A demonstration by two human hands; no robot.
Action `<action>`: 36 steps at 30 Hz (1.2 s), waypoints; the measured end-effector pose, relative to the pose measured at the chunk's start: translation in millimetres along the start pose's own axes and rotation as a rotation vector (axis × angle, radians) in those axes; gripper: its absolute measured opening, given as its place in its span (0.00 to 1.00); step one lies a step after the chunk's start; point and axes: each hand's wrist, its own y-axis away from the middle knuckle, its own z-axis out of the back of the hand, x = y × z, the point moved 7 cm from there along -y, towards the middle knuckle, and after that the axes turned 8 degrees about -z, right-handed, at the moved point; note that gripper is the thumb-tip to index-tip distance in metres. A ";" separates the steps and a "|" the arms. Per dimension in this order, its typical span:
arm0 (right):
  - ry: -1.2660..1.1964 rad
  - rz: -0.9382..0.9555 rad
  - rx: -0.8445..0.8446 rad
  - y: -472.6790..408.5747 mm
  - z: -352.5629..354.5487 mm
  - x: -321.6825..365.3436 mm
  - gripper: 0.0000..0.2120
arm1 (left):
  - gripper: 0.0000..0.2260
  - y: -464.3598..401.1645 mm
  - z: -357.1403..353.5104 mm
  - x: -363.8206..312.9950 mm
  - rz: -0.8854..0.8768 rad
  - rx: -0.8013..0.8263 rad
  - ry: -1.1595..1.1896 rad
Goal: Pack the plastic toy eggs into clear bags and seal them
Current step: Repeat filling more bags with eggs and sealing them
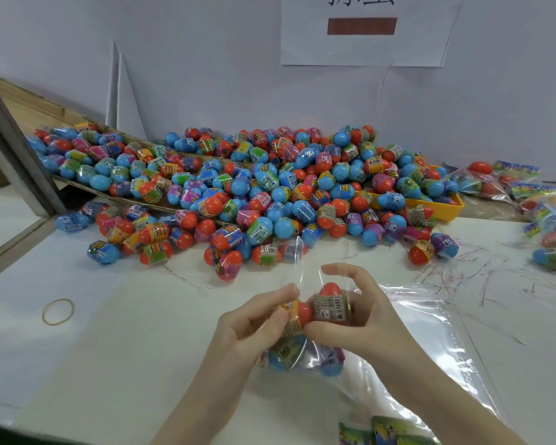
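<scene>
Hands together over our white table (142, 364), left hand (251, 326) pinching the clear plastic bag (297, 274) at its mouth, right hand (363, 319) gripping an orange plastic egg (329, 301) there, our loose egg pile (270, 187) beyond.

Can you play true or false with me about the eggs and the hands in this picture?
1. Both hands are holding a clear bag with eggs in it. True: the left hand and the right hand grip the clear bag.
2. The egg at the top of the bag is green. False: that egg has an orange-red tip.
3. A rubber band lies on the table to the left of the hands. True: the rubber band lies flat there.
4. The big pile of eggs is all yellow. False: the pile is mostly blue and orange-red.
5. A yellow tray sits at the right of the pile. True: the tray.
</scene>
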 end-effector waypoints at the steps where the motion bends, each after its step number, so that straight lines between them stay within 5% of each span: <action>1: -0.023 -0.001 0.000 0.2 0.6 0.0 0.28 | 0.15 -0.2 0.0 -1.8 -0.012 0.005 -0.034; 13: -0.075 0.053 -0.015 3.2 5.5 -2.2 0.29 | 0.09 -0.9 4.6 5.2 0.053 -0.046 -0.123; 19: -0.085 0.080 -0.034 4.2 4.5 -1.8 0.28 | 0.12 0.2 8.8 -2.7 -0.020 -0.082 -0.189; 26: -0.074 0.078 -0.077 5.3 5.5 -4.6 0.27 | 0.04 1.8 6.8 -16.7 -0.181 -0.086 -0.376; 27: -0.065 0.078 -0.078 6.0 4.9 -4.4 0.27 | 0.01 2.3 4.9 -16.9 -0.157 -0.083 -0.345; 33: -0.082 0.021 -0.078 7.1 1.0 -7.3 0.25 | 0.17 -0.6 4.3 -0.8 0.030 -0.091 -0.262; 36: -0.055 0.004 -0.052 8.9 -1.0 -8.7 0.25 | 0.13 -1.6 -3.7 7.0 0.147 0.016 -0.199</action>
